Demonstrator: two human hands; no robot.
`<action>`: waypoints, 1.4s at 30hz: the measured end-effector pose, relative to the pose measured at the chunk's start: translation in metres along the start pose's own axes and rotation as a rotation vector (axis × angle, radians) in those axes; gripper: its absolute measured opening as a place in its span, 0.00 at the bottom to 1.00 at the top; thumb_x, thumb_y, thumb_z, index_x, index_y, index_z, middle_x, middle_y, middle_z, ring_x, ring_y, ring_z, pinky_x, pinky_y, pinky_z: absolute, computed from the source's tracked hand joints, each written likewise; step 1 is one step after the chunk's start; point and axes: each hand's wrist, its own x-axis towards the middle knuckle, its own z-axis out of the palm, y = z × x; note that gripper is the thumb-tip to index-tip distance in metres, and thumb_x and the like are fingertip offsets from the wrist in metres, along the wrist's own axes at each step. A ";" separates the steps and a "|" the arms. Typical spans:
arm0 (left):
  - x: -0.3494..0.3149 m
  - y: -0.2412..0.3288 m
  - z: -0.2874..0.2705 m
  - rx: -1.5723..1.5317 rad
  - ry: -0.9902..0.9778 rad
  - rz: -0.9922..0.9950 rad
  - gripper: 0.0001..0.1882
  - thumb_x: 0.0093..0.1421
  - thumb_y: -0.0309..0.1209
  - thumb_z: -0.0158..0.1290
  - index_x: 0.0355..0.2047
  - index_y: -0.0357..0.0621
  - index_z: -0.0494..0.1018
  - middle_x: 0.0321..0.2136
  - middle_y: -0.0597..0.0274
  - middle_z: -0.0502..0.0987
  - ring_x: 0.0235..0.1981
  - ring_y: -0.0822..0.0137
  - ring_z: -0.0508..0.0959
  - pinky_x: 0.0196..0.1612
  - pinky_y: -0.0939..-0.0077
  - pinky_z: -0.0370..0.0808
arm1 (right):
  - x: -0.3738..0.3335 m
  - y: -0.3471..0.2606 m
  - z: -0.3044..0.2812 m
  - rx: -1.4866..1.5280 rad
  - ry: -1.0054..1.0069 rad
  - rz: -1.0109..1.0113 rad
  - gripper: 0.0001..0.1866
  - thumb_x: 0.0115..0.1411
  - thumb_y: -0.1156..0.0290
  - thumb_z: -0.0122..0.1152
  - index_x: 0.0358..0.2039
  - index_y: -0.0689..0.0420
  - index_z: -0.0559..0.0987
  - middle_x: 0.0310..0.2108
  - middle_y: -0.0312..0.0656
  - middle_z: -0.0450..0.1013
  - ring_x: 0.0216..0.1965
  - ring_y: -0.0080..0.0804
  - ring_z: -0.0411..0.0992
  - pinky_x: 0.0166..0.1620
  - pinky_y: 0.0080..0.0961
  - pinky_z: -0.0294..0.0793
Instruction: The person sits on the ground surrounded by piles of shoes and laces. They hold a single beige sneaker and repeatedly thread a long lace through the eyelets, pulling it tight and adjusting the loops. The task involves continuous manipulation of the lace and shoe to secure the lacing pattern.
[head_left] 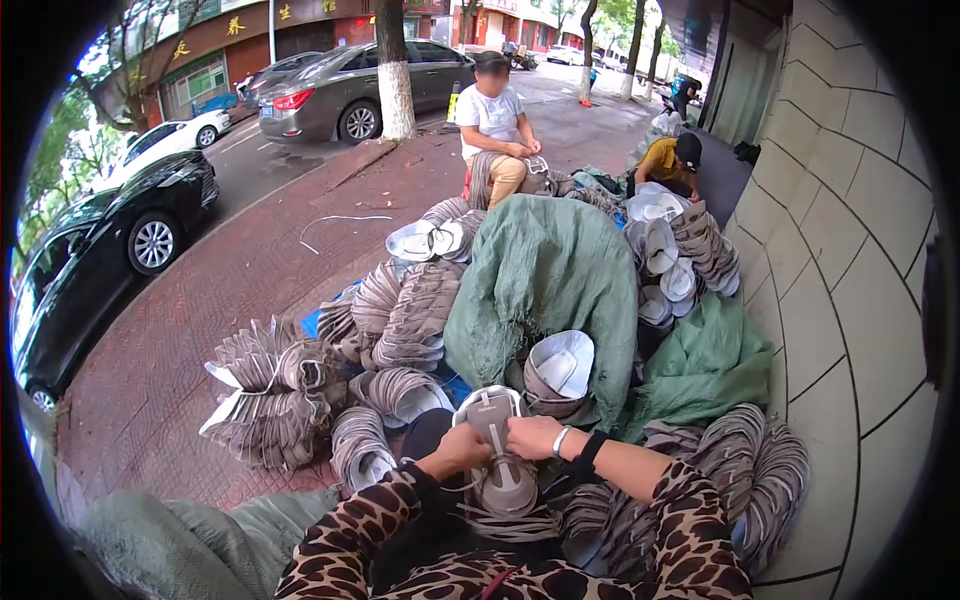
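Observation:
A grey-brown shoe upper (507, 492) with a white lining edge and a pale strip down its middle lies over my lap. My left hand (460, 450) is closed at its left side, fingers bent in against the tongue area. Opposite it, my right hand (533, 438) is closed too, pinching at the right edge near the pale strip. Whether either hand also grips a lace is too small to tell. Under this upper is a stack of like uppers (515, 525), their pale edges showing. A dark band and a light bracelet circle my right wrist.
Bundled shoe uppers (275, 400) are heaped at the left, with more bundles (755, 470) at the right. A large green sack (550, 260) stands ahead. Beyond sit a person in white (492, 120) and a person in yellow (662, 160). A tiled wall (830, 250) bounds the right.

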 end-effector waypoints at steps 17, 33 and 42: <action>-0.012 -0.014 -0.014 -0.265 0.105 0.223 0.12 0.54 0.35 0.59 0.30 0.36 0.80 0.24 0.59 0.78 0.25 0.72 0.76 0.30 0.75 0.74 | 0.023 -0.010 0.014 0.318 0.036 0.267 0.11 0.47 0.65 0.59 0.22 0.60 0.81 0.27 0.51 0.78 0.29 0.47 0.77 0.35 0.40 0.75; 0.006 0.014 -0.088 -0.567 0.402 0.422 0.05 0.58 0.28 0.60 0.30 0.38 0.80 0.24 0.68 0.75 0.25 0.78 0.72 0.28 0.81 0.70 | 0.053 -0.057 -0.054 1.667 0.399 0.152 0.08 0.68 0.68 0.48 0.37 0.58 0.72 0.25 0.37 0.72 0.16 0.20 0.68 0.16 0.18 0.64; -0.014 0.064 -0.108 -0.483 0.372 0.608 0.03 0.60 0.21 0.57 0.35 0.37 0.76 0.35 0.66 0.76 0.33 0.79 0.73 0.36 0.85 0.70 | 0.020 -0.043 -0.060 1.787 0.347 0.023 0.09 0.70 0.67 0.46 0.42 0.56 0.73 0.24 0.27 0.64 0.19 0.13 0.57 0.23 0.13 0.58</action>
